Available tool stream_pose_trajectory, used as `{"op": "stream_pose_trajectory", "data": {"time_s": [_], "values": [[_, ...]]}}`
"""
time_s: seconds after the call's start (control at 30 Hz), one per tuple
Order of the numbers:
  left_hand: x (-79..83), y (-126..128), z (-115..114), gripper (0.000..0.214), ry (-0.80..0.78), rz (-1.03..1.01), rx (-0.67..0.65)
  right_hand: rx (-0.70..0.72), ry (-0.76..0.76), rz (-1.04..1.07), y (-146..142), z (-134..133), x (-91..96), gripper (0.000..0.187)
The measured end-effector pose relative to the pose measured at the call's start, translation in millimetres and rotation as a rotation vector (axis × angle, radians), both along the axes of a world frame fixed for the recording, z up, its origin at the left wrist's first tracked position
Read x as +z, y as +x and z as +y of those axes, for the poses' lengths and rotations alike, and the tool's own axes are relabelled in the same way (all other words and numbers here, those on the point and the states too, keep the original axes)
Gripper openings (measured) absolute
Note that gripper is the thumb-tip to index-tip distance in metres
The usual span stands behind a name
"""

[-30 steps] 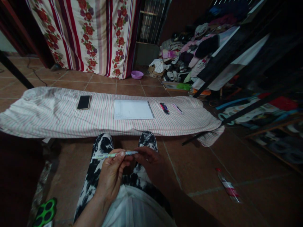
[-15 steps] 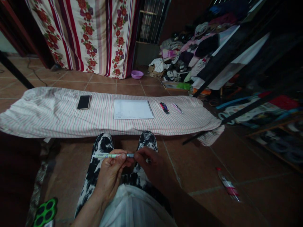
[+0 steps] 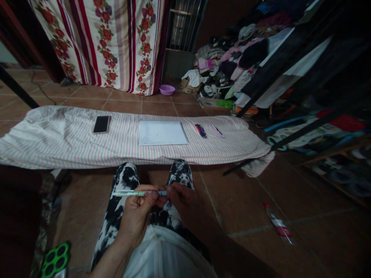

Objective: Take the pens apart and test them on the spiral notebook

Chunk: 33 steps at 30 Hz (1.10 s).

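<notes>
A slim pale green and blue pen [image 3: 126, 193] lies level across my lap, held above my thighs. My left hand [image 3: 136, 216] is closed round its middle, thumb on top. At the pen's right end, the fingers of my right hand [image 3: 185, 200] are pinched together on the tip and partly hide it. Beyond my knees, a spiral notebook [image 3: 162, 133] lies open at a pale page on the striped cloth [image 3: 124, 148]. To its right are several dark and red pens [image 3: 200, 131] in a bunch and some pink and white pens [image 3: 216, 131].
A phone [image 3: 101, 124] rests on the cloth at the left. On the tiled floor are a plastic bottle [image 3: 279, 224] to the right and a green object with round dark holes [image 3: 56, 259] at lower left. A purple basin [image 3: 167, 90] stands near the curtain [image 3: 121, 46].
Both hands and the pen have dipped very slightly, and the right fingers sit closer to the left ones at the pen's end. The things on the cloth have stayed put.
</notes>
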<state>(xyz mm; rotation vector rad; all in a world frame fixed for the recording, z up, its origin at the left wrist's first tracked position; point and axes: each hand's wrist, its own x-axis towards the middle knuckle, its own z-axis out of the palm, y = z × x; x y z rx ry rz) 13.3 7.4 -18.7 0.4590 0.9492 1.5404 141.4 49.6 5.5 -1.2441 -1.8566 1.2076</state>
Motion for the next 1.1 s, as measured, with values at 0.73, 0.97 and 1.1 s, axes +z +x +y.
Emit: {"op": "stream_pose_trajectory", "data": {"time_s": [0.73,0.97,1.1], "values": [[-16.0,-8,-6,0.013,0.069,0.235,-0.053,0.048,-0.620,0.181,-6,-1,21.2,0.054],[-16.2,-5,-4,0.014,-0.001,0.164,0.034,0.034,-0.540,0.144,-13,6,2.1,0.053],[-17.5,-3,-4,0.015,-0.019,0.168,0.055,-0.072,-0.318,0.129,-15,11,-15.0,0.039]]}}
